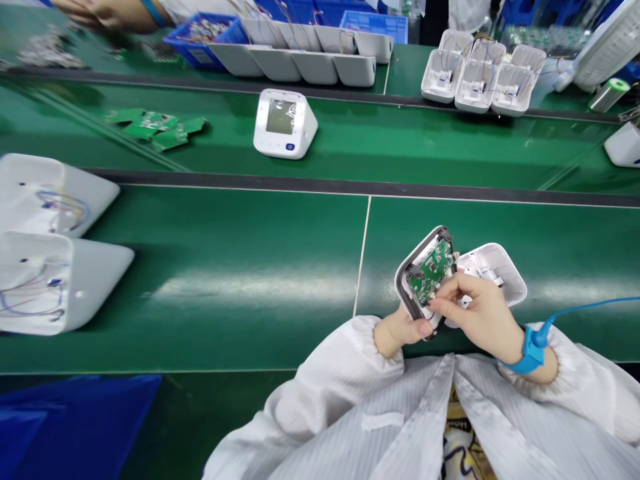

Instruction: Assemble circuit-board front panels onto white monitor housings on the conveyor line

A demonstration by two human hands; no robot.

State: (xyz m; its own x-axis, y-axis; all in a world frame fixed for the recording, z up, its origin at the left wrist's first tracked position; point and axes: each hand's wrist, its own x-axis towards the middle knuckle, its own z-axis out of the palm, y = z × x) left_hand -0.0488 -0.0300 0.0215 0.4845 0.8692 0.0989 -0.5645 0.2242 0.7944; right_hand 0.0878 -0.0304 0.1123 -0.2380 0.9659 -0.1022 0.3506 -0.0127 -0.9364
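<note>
Left hand grips lower edge of front shell, lower right of frame. Right hand fingertips pinch at green circuit board seated inside shell. White rear housing just behind. Blue wrist strap on right wrist. Finished white monitor upper centre on belt.

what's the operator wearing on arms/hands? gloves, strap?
No gloves: both the left hand and the right hand are bare. Long white sleeves with fine stripes and gathered elastic cuffs, part of a white coat. On the right wrist sits a blue wrist strap with a blue cable running off to the right.
</note>
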